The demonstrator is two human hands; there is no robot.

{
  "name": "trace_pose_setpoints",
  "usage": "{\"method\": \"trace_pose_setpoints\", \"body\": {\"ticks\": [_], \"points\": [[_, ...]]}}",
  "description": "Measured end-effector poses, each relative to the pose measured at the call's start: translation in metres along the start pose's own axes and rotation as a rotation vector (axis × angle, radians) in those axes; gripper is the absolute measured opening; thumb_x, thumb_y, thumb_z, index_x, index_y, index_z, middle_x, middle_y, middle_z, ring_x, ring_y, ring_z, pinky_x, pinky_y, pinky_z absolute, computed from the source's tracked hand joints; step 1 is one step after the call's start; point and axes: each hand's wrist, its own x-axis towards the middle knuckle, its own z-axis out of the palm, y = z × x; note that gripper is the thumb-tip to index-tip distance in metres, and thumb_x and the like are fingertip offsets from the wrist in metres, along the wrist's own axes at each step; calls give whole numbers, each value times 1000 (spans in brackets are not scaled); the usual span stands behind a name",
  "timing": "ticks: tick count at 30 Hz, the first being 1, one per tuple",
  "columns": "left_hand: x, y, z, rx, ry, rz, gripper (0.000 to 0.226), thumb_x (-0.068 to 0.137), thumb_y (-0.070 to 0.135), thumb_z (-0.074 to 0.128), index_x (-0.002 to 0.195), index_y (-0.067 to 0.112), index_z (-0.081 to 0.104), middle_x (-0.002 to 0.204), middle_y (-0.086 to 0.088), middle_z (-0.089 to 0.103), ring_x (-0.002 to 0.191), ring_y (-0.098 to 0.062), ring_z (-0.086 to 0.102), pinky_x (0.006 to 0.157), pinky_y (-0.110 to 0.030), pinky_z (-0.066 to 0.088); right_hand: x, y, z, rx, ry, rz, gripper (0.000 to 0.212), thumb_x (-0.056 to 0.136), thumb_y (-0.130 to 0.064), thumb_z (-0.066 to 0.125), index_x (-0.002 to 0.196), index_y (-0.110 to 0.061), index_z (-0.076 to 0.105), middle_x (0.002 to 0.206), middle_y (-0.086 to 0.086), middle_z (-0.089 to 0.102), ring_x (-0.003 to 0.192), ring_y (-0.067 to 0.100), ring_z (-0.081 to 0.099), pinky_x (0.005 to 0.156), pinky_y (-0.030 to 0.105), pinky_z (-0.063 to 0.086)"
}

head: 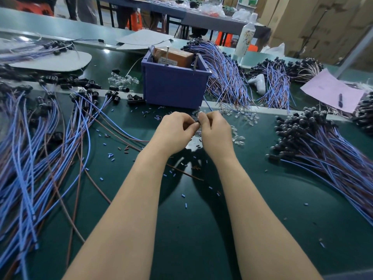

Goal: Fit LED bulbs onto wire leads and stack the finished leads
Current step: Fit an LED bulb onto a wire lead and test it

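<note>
Both hands meet just in front of the purple bin [173, 85]. The left hand [173, 132] and right hand [216, 132] have fingers curled tight, and both pinch a small black lead socket [197, 124] between the fingertips. The step looks like seating a bulb in the socket. To do it well, hold the socket steady with the left, keep the bulb in line with the opening, push straight in without bending its legs, and check it sits fully down. Loose clear bulbs [238, 138] lie in front of the bin to its right, beside the right hand. Unfitted leads [40, 148] spread out on the bin's left, and the finished stack [323, 150] lies on its right, nearer the camera. The fingers hide whether a bulb is in the pinch. I can't tell which wire runs from the socket, since it goes under the left hand.
</note>
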Motion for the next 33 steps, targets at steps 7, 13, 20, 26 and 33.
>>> {"method": "trace_pose_setpoints", "body": {"ticks": [7,13,20,26,33], "points": [[-2,-5,-1,-35,-49,-22,19,93,21,56,90,11,71,86,-2,72,82,-15,64,74,-25,46,4,5,-3,235,-146,122,24,95,-23,54,72,-19,57,63,-4,57,56,7,48,62,25,40],[-5,3,-5,-226,-106,40,15,93,15,56,95,8,69,91,-9,72,91,-25,66,90,-38,50,6,9,-12,707,-217,347,25,97,-8,48,74,-7,55,57,0,48,50,9,39,49,16,35],[1,2,-8,-239,24,35,14,94,17,56,94,10,68,85,-5,70,81,-20,64,81,-33,51,6,-2,-6,477,-52,178,29,98,-8,46,72,-11,59,60,0,54,45,4,45,46,16,39],[-1,0,-4,-141,-15,8,17,94,18,56,97,11,70,89,-3,72,87,-18,66,85,-35,51,7,3,-15,600,-205,207,12,92,-10,59,86,-3,67,73,7,62,62,12,53,62,19,49],[-2,-1,-6,-226,-57,0,17,94,18,56,97,9,70,91,-5,72,91,-19,67,89,-40,51,5,0,-13,825,-234,355,16,93,-3,53,80,-5,61,68,5,55,52,5,50,54,14,46]]}}
